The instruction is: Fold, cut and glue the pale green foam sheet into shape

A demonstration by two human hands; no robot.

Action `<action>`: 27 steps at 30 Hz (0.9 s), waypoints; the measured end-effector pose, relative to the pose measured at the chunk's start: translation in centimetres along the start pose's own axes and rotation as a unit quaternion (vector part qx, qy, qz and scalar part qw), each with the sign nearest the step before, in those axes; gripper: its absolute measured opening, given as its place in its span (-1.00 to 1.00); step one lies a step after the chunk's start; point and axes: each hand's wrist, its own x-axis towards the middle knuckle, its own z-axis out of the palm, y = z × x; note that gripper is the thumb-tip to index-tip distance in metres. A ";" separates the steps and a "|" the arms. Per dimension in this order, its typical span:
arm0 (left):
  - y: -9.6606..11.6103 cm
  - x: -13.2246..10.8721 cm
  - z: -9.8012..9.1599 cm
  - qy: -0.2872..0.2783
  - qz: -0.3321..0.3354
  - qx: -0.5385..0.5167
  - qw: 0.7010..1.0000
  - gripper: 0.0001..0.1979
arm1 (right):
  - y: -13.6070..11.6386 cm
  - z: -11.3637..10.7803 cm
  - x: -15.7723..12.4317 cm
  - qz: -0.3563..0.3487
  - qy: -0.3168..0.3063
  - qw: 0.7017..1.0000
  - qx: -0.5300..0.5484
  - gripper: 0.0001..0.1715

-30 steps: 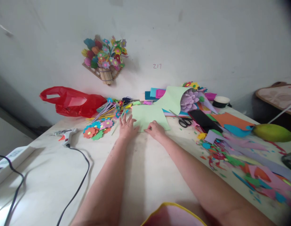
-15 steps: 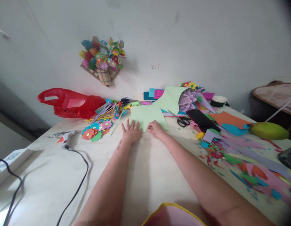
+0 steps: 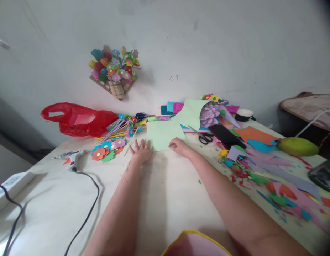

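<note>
A pale green sheet (image 3: 162,134) lies flat on the table in front of me, its near edge toward my hands. My left hand (image 3: 141,152) rests palm down with fingers spread, at the sheet's near left corner. My right hand (image 3: 179,147) is closed, thumb and fingers pinched together over the near edge; whatever is in the pinch is too small to make out. Behind the sheet a curled pale green piece (image 3: 190,113) stands around a lilac paper flower (image 3: 209,114). Black-handled scissors (image 3: 205,138) lie open to the right.
Cut-out flowers (image 3: 100,153) and a glue gun (image 3: 75,158) with a cord lie left. A red plastic bag (image 3: 79,121) sits behind them. At right are a black phone (image 3: 226,136), coloured scraps (image 3: 284,192) and a green-yellow fruit (image 3: 297,147). A power strip (image 3: 12,186) is far left.
My left hand has slid left, off most of the sheet to its corner. The right hand has shifted slightly right along the near edge, still pinched. The whole view has moved a little.
</note>
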 end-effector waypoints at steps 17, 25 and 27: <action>2.0 -0.4 -0.2 0.134 0.056 -0.002 0.989 -0.30 | 0.0 -0.3 0.0 0.003 0.011 1.000 0.010 -0.76; 2.4 -0.1 0.2 0.052 0.052 -0.012 0.997 -0.31 | 0.7 0.0 0.3 -0.008 0.082 0.997 -0.004 -0.82; 2.4 0.0 0.0 0.045 0.052 -0.015 0.998 -0.32 | 1.2 -0.6 0.3 0.013 0.146 0.989 -0.039 -0.83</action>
